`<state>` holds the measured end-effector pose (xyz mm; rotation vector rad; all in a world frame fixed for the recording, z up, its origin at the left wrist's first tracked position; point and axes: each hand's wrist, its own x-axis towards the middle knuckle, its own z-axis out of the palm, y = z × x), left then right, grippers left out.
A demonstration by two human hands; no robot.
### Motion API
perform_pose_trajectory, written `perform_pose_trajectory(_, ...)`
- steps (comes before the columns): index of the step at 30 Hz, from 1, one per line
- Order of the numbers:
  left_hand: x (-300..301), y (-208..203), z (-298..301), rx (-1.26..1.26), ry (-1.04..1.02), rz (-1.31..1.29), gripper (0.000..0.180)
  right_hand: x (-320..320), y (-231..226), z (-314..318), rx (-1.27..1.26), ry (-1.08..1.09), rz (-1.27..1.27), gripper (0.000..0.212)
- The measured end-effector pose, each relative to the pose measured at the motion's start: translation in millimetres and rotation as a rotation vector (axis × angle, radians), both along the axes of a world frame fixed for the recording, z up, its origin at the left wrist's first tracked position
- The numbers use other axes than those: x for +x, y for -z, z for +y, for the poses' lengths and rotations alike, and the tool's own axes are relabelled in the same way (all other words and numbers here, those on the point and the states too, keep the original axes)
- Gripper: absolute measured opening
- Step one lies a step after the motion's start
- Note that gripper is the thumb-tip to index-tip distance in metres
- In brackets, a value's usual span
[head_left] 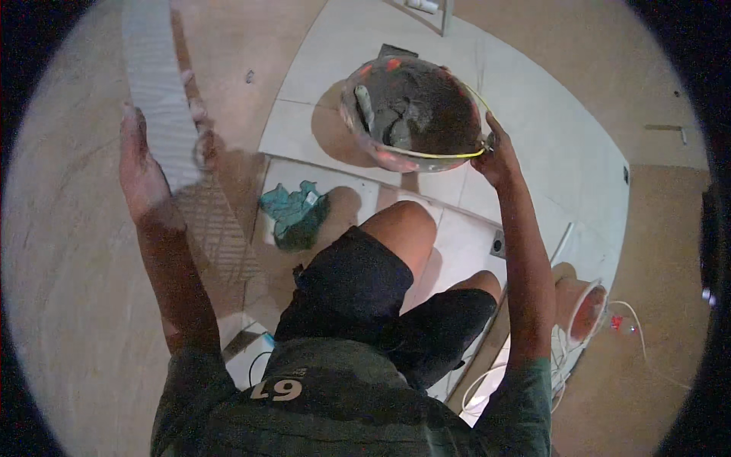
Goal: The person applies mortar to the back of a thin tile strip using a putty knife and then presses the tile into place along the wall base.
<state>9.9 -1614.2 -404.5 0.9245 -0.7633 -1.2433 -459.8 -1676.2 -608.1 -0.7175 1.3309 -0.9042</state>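
My left hand (145, 179) grips a long, pale strip of tile (156, 68) with a lined surface. Its thumb lies along the near edge, and fingertips show past the opposite edge. At the right, my right hand (499, 156) is closed at the rim of a round bucket (392, 158), where the yellow handle (478, 95) joins it. Grey mortar (438, 99) fills much of the bucket. A trowel's light handle (364, 107) sticks up at the left inside it. Whether the bucket's base touches the floor cannot be seen.
Pale floor tiles (556, 164) lie under and around the bucket. A crumpled green plastic bag (293, 217) is left of my knees. Combed ridges (221, 236) run below the strip. At the right lie a tipped reddish bucket (586, 312) and a white cable (643, 343).
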Motion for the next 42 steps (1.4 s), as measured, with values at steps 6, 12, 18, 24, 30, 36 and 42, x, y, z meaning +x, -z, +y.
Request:
perform_pose_trajectory(6, -24.4, -1.9, -9.2, 0.018, -0.078, -0.189, 0.058, -106.6, 40.1, -35.5, 0.012, 0.069, 0.151, 0.065)
perform_pose_trajectory(12, -70.3, 17.0, -23.5, 0.184, -0.221, -0.250, 0.056, -182.7, 90.3, -58.3, -0.135, -0.047, 0.496, 0.061)
perform_pose_trajectory(18, -132.3, 4.3, -14.7, 0.407, -0.163, -0.293, 0.057, -192.0, 66.6, -56.5, -0.276, 0.164, 1.279, 0.057)
perform_pose_trajectory(24, -128.5, 17.5, -15.7, 0.338, -0.042, -0.214, 0.056, -46.5, -25.8, -22.8, -0.619, 0.373, 0.992, 0.033)
perform_pose_trajectory(30, -136.1, 92.1, -67.7, 0.508, 0.178, -0.112, 0.057, 32.1, 1.6, -21.6, -0.302, -0.329, 1.101, 0.035)
perform_pose_trajectory(36, -186.2, 140.8, -113.0, 0.522, 0.335, -0.243, 0.057, 18.8, 32.0, -40.5, -0.472, -0.315, 0.963, 0.038)
perform_pose_trajectory(42, -224.6, 194.8, -149.7, 0.494, 0.383, -0.266, 0.061, 33.8, 14.4, -51.4, -0.519, -0.432, 0.936, 0.047)
